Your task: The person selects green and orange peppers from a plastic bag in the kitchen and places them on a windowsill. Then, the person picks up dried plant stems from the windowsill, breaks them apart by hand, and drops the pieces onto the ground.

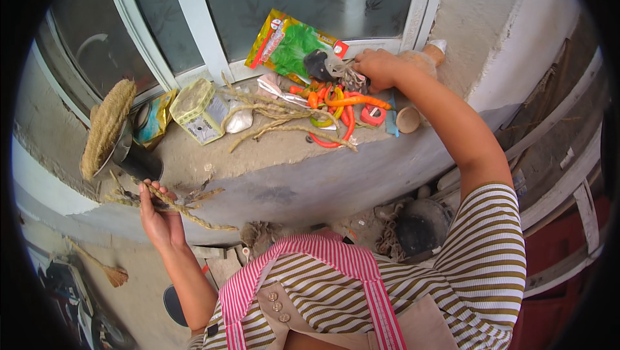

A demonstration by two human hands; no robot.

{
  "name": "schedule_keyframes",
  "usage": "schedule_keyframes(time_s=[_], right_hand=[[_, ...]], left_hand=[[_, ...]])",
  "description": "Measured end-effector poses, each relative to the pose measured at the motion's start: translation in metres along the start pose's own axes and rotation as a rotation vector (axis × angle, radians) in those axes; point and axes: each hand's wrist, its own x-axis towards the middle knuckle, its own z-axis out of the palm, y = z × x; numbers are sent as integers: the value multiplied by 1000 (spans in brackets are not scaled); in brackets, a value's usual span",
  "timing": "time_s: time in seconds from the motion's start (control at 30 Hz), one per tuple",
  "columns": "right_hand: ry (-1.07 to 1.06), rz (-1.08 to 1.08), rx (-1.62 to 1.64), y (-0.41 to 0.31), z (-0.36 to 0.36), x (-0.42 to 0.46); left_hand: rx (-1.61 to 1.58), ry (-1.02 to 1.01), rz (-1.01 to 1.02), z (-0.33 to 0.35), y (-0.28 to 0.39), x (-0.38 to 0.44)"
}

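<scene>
My left hand (162,214) is closed around several dried, knobbly plant stalks (193,216) in front of the ledge's left part. My right hand (378,70) reaches to the ledge by the window frame, at a crumpled clear plastic bag (352,78); its fingertips are partly hidden, so I cannot tell whether it grips the bag. Just left of it lie a dark lump (317,65) and a green and yellow packet (295,47). Red, orange and green chili peppers (346,107) lie in a heap below. More dried stalks (276,112) spread left of the peppers.
The concrete ledge (261,153) also bears a yellowish hexagonal box (198,112), a white bag (239,119), a black cup (138,158), a loofah (109,127), a red sharpener (373,115), a blue comb (391,122) and a round wooden piece (408,120). A dark bucket (419,229) stands below.
</scene>
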Motion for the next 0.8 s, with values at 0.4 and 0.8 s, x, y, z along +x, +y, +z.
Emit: schedule_keyframes(time_s=[0.4,0.8], right_hand=[[-51,51,-48,-7,1,1],[135,176,334,24,-23,1]], left_hand=[[-9,-8,-6,2,0,-2],[-14,4,-4,-1,0,-3]])
